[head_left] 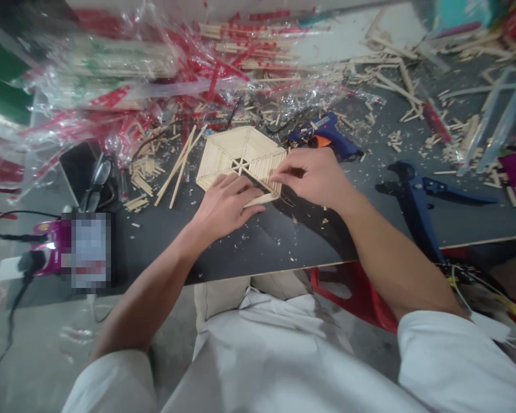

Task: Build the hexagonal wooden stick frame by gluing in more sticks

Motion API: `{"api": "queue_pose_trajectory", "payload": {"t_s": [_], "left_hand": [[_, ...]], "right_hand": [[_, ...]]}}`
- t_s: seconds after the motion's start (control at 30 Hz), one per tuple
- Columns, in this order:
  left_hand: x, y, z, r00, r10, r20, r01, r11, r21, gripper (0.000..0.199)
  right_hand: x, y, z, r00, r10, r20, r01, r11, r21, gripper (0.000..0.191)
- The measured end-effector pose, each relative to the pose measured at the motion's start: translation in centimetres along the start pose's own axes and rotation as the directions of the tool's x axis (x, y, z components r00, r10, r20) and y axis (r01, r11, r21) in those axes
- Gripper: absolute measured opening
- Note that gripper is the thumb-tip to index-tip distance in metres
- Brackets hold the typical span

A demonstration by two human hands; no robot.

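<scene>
A hexagonal panel of pale wooden sticks [221, 152] lies flat on the dark table, with a small star-shaped opening at its middle. My left hand [227, 201] rests over its near edge, palm down, fingers stretched out. At the panel's right side, my right hand [313, 175] has thumb and forefinger pinched together; whatever is between them is too small to make out. Just behind that hand is a blue glue gun [327, 135] with an orange part. Several loose sticks [183, 163] lie left of the panel.
Blue cutters [417, 198] lie to the right. Bagged sticks [124, 63] and red-printed plastic wrap fill the back. Cut stick pieces [144, 172] are scattered about. Eyeglasses [100, 178], a dark phone [77, 169], and a purple power strip [51, 246] with cords sit at the left.
</scene>
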State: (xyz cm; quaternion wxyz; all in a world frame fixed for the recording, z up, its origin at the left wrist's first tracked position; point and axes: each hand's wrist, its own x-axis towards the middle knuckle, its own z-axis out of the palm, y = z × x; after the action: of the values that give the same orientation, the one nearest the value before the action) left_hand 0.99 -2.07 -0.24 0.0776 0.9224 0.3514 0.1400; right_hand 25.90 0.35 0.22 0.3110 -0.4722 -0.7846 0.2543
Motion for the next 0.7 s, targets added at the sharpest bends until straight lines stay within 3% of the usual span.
{"api": "queue_pose_trajectory", "payload": {"t_s": [0.33,0.47,0.6,0.7], "left_hand": [[0.1,0.3,-1.4,0.999,0.036,-0.017,-0.034,0.994,0.105,0.032],[-0.1,0.7,-2.6,0.996,0.004,-0.095,0.007,0.994,0.109,0.027],[-0.3,0.8,-3.2,0.989,-0.021,-0.146,0.039,0.992,0.124,0.024],[-0.4,1.0,-3.2,0.989,-0.008,-0.149,0.030,0.989,0.145,0.025]], "right_hand": [[-0.4,-0.3,-0.5,0.998,-0.066,0.018,0.066,0.998,0.003,0.036],[-0.5,0.0,-0.5,0.970,-0.242,0.018,0.242,0.970,-0.011,0.051],[-0.6,-0.1,0.4,0.922,-0.364,-0.130,0.360,0.931,-0.054,0.015],[-0.9,-0.3,1.0,0.921,-0.354,-0.162,0.343,0.935,-0.095,0.015]]}}
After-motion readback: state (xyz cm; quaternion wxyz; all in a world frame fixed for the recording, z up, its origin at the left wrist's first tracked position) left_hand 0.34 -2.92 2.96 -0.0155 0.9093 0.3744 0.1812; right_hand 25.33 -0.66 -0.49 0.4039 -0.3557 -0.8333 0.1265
